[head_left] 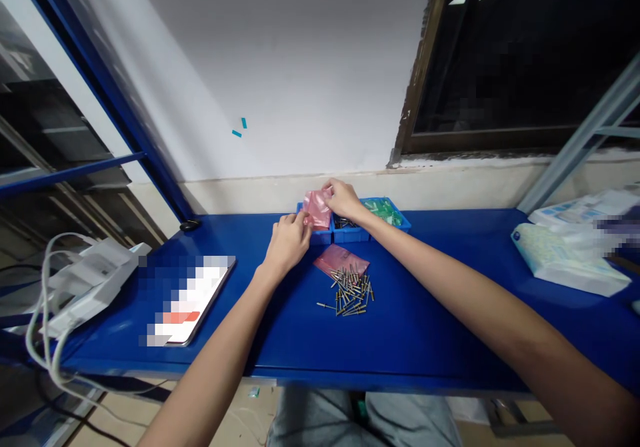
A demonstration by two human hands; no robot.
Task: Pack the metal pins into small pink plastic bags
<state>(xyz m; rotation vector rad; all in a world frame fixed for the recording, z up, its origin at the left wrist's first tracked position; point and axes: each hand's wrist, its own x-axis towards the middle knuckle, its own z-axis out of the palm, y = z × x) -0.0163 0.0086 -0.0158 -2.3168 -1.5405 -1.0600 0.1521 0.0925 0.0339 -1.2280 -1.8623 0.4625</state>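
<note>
Pink bag point(319, 207) over bin point(323, 238), long axis approx. vert. in view.

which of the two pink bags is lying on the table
The pink bag nearer the person, touching the pile of rivets; the other pink bag is at the leftmost blue bin, with the right hand and left hand on it.

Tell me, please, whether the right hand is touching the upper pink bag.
Touching. The head view shows the right hand with its fingertips on the top right corner of the upper pink bag, with no gap between them.
</note>
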